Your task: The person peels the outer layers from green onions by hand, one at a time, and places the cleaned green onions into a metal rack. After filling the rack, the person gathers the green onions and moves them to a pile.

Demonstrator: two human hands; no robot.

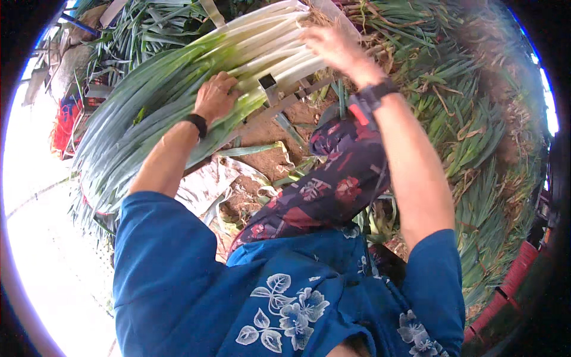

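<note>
Long green onions (191, 70) lie in a thick bundle between 9 and 12 o'clock, white root ends toward 12, leaves sweeping toward 9. Your left hand (216, 96) rests palm down on the bundle at 11 o'clock, fingers slightly bent; I cannot tell whether it grips any. Your right hand (334, 49), blurred, is by the root ends near 12 o'clock, its grip unclear. Heaped onion plants (437, 98) spread from 1 to 4 o'clock.

No readable text or numbers
</note>
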